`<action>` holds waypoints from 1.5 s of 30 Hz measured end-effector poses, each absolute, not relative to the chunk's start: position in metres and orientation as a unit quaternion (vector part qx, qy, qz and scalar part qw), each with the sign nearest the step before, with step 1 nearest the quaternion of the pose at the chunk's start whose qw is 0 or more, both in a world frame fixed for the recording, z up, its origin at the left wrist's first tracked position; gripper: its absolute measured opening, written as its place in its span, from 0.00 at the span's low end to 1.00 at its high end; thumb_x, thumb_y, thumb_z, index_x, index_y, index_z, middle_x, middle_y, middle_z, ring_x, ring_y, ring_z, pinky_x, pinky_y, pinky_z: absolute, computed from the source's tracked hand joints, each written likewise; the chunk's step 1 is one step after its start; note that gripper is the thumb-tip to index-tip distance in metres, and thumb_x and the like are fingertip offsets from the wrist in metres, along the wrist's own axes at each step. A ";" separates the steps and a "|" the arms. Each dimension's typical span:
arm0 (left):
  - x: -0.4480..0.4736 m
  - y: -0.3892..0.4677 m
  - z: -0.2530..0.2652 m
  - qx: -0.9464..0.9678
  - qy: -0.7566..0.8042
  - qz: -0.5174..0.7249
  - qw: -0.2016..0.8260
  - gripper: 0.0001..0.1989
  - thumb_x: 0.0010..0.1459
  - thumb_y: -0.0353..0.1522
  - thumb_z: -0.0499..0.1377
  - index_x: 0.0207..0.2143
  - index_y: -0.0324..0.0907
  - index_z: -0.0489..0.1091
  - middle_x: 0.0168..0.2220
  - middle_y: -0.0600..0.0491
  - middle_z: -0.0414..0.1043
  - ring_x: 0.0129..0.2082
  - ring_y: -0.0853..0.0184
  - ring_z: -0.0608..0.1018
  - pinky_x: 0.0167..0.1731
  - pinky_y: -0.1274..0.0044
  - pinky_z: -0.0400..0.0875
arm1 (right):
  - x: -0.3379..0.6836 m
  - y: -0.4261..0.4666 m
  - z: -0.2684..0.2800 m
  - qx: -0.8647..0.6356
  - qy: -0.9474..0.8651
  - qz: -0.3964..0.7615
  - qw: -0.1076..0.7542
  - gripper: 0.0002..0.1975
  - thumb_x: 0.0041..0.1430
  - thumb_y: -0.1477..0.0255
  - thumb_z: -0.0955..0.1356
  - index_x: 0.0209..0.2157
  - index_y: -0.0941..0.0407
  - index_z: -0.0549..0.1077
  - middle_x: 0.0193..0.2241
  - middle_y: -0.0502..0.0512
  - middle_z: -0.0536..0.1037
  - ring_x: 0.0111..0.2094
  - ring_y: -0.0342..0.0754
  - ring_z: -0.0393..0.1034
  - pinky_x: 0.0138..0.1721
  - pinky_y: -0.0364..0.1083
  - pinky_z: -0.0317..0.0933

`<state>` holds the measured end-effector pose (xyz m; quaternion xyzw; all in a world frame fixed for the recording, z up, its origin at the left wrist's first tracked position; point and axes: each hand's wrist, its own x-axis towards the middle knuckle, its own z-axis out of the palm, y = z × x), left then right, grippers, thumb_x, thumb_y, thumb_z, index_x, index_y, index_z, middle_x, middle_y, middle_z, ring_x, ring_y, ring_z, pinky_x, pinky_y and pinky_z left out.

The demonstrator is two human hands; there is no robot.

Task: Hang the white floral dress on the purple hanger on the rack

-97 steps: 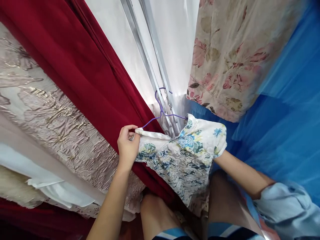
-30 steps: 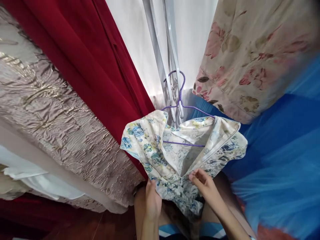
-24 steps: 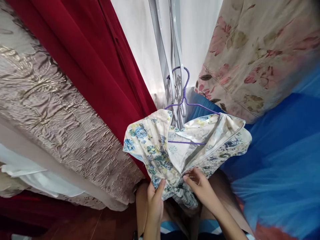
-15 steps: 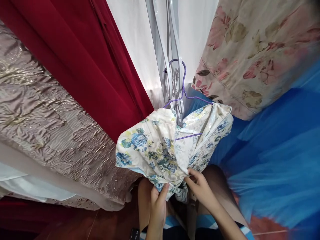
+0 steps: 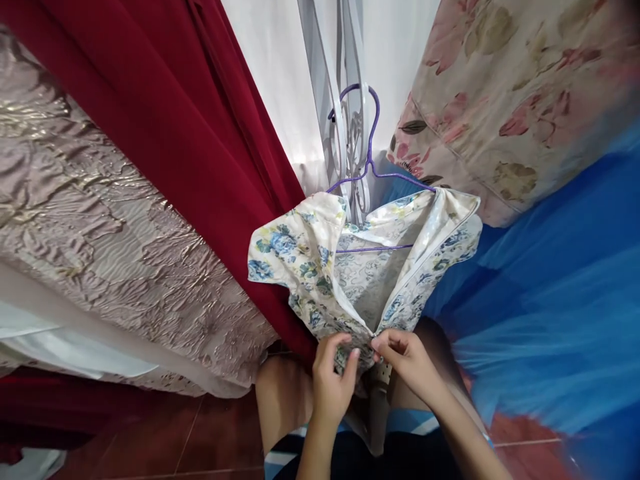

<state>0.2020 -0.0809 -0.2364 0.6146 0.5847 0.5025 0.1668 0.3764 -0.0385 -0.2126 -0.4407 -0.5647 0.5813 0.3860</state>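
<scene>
One floral blouse (image 5: pixel 361 283) is carried on the upper edges of a purple hanger (image 5: pixel 371 162). The base of its V-shaped opening is pinched between thumb and fingertips of the right hand (image 5: pixel 411 360). Thumb and forefinger of the left hand (image 5: pixel 334 379) are parted, just beside that base; whether cloth is touched cannot be told.

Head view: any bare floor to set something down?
Red tiled floor shows between the gold-patterned pink fabric and the left thigh; a smaller patch borders the blue tulle. Crowded: purple hanger, white straps and short-sleeved floral garment, overlapping in view.
</scene>
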 end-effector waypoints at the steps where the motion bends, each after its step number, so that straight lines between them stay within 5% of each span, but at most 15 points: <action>1: 0.208 -0.079 -0.235 0.640 0.570 0.475 0.198 0.11 0.61 0.28 0.58 0.46 0.44 0.69 0.44 0.49 0.72 0.47 0.62 0.74 0.50 0.71 0.69 | 0.377 -0.039 -0.210 -0.435 -0.567 0.583 0.387 0.16 0.63 0.62 0.67 0.26 0.59 0.74 0.23 0.52 0.74 0.27 0.45 0.65 0.31 0.44 0.57; 11: 0.249 -0.059 -0.236 0.640 0.575 0.445 0.248 0.06 0.59 0.23 0.55 0.34 0.43 0.66 0.34 0.53 0.72 0.37 0.66 0.75 0.39 0.76 0.68 | 0.386 -0.049 -0.207 -0.417 -0.536 0.600 0.422 0.15 0.64 0.64 0.66 0.26 0.58 0.71 0.21 0.50 0.72 0.25 0.42 0.64 0.28 0.41 0.57; 18: 0.254 -0.060 -0.248 0.656 0.546 0.447 0.268 0.05 0.61 0.26 0.54 0.31 0.42 0.65 0.32 0.51 0.71 0.37 0.64 0.75 0.39 0.75 0.67 | 0.383 -0.033 -0.184 -0.457 -0.463 0.593 0.474 0.16 0.60 0.64 0.66 0.22 0.57 0.70 0.14 0.47 0.66 0.17 0.40 0.57 0.23 0.42 0.52; 24: 0.245 -0.065 -0.244 0.629 0.552 0.466 0.288 0.03 0.62 0.28 0.55 0.34 0.41 0.67 0.34 0.51 0.72 0.37 0.65 0.75 0.41 0.76 0.68 | 0.390 -0.014 -0.176 -0.451 -0.546 0.564 0.424 0.20 0.60 0.62 0.67 0.18 0.56 0.66 0.16 0.49 0.69 0.22 0.43 0.62 0.27 0.43 0.58; 32: 0.238 -0.076 -0.238 0.619 0.543 0.470 0.319 0.04 0.65 0.30 0.53 0.37 0.41 0.66 0.34 0.51 0.71 0.36 0.66 0.74 0.39 0.77 0.68 | 0.392 -0.046 -0.222 -0.460 -0.551 0.578 0.387 0.14 0.58 0.61 0.72 0.34 0.57 0.72 0.22 0.46 0.67 0.25 0.42 0.61 0.28 0.42 0.57; 45: 0.241 -0.072 -0.228 0.612 0.550 0.466 0.325 0.06 0.64 0.30 0.54 0.39 0.41 0.71 0.36 0.49 0.76 0.37 0.64 0.78 0.40 0.76 0.71 | 0.392 -0.048 -0.218 -0.489 -0.636 0.451 0.390 0.12 0.64 0.61 0.66 0.38 0.56 0.74 0.23 0.49 0.69 0.25 0.45 0.63 0.27 0.43 0.57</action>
